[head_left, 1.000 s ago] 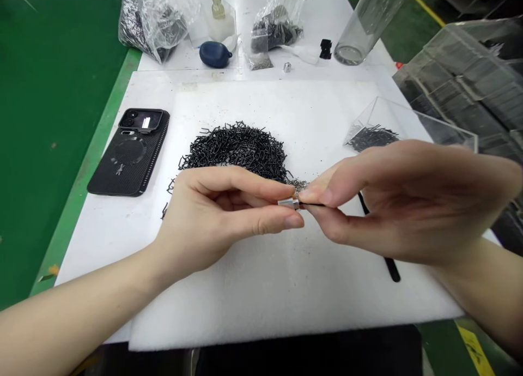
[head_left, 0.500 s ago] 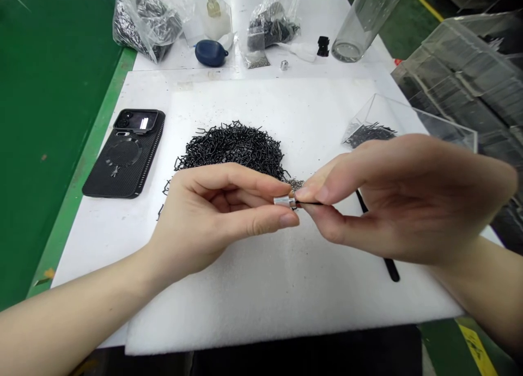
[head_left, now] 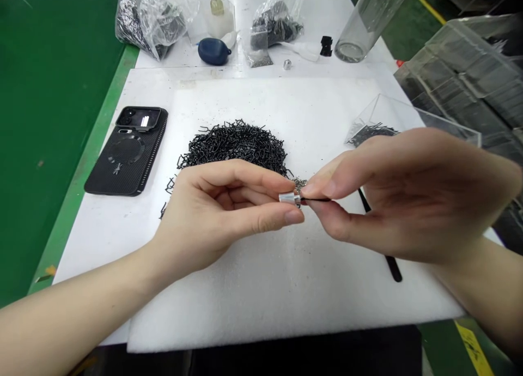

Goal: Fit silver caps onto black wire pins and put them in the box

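Both: left hand (head_left: pixel 212 212) pinches metal sleeve (head_left: pixel 289 198), right hand (head_left: pixel 404 196) black wire (head_left: pixel 316 200).

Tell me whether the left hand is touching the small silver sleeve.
Touching. The head view shows the left hand pinching the small silver sleeve between thumb and forefinger tips.

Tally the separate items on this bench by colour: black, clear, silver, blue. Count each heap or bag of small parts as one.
Black: 4 – phone, wire heap, small clip, tool
Clear: 5 – two bags, tube, tray, bottle
Silver: 2 – sleeve between both hands, nut
Blue: 1 – pouch
Total: 12
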`<state>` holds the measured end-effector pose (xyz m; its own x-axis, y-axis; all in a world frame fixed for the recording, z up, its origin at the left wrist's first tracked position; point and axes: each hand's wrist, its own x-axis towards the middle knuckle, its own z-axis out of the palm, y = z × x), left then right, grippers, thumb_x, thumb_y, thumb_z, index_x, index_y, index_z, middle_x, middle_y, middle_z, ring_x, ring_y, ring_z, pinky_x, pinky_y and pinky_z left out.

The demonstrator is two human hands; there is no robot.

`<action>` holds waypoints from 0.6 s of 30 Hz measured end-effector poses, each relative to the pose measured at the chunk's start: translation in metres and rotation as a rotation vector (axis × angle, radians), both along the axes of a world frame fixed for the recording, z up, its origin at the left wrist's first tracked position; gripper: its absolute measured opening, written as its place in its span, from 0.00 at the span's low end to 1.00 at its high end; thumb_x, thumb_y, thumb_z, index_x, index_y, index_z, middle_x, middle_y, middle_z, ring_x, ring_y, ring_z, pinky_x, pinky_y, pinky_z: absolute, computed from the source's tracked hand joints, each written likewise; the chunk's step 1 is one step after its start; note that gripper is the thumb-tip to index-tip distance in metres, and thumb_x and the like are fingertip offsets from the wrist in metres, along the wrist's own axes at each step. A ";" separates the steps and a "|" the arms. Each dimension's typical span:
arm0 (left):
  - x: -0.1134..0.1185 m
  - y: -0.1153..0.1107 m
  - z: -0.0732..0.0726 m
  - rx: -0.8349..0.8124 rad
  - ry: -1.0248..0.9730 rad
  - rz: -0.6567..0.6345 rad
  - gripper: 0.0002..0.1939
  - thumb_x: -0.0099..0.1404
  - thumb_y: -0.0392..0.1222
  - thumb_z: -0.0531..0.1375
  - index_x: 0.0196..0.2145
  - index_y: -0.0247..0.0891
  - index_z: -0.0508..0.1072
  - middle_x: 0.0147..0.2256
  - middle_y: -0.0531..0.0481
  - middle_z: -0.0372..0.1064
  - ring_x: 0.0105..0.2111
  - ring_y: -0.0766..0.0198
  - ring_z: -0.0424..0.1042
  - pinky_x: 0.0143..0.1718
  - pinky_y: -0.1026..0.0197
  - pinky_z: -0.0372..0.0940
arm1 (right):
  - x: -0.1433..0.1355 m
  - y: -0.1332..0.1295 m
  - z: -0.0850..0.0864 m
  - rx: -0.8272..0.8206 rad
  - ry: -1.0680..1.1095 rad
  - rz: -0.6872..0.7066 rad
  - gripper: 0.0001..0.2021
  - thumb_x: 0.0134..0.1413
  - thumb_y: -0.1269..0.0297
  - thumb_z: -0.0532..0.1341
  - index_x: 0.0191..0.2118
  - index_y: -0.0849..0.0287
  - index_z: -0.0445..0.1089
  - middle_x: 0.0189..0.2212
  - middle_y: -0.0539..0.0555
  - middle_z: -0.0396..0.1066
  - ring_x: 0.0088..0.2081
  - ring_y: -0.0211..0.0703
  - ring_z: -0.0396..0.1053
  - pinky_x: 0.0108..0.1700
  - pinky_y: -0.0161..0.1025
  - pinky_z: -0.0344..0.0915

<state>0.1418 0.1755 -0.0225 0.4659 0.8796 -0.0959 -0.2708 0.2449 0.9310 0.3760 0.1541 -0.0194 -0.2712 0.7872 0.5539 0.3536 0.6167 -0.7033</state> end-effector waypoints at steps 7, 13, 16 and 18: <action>0.002 0.001 -0.005 0.119 0.005 0.048 0.21 0.63 0.24 0.78 0.44 0.53 0.93 0.35 0.62 0.89 0.33 0.71 0.87 0.32 0.76 0.83 | 0.006 0.004 -0.001 0.010 0.112 -0.105 0.14 0.58 0.71 0.79 0.42 0.43 0.81 0.39 0.46 0.85 0.38 0.47 0.85 0.34 0.47 0.86; -0.005 -0.001 -0.004 0.651 0.232 -0.031 0.08 0.69 0.32 0.79 0.41 0.45 0.90 0.41 0.54 0.90 0.40 0.66 0.86 0.40 0.65 0.81 | 0.007 0.005 -0.004 -0.048 0.186 -0.135 0.17 0.55 0.72 0.81 0.43 0.43 0.82 0.39 0.45 0.84 0.39 0.47 0.85 0.40 0.47 0.89; -0.008 -0.003 -0.007 0.934 0.365 -0.221 0.08 0.72 0.31 0.76 0.39 0.42 0.85 0.40 0.54 0.90 0.37 0.63 0.85 0.46 0.58 0.81 | 0.005 0.004 -0.004 -0.078 0.184 -0.130 0.16 0.58 0.73 0.80 0.43 0.43 0.82 0.39 0.44 0.83 0.39 0.45 0.86 0.42 0.46 0.89; -0.009 -0.006 -0.010 0.989 0.459 -0.295 0.09 0.74 0.29 0.72 0.41 0.43 0.84 0.40 0.56 0.90 0.36 0.63 0.83 0.46 0.58 0.80 | 0.004 0.003 -0.004 -0.089 0.184 -0.123 0.17 0.58 0.74 0.80 0.44 0.43 0.82 0.39 0.44 0.83 0.39 0.45 0.86 0.42 0.47 0.89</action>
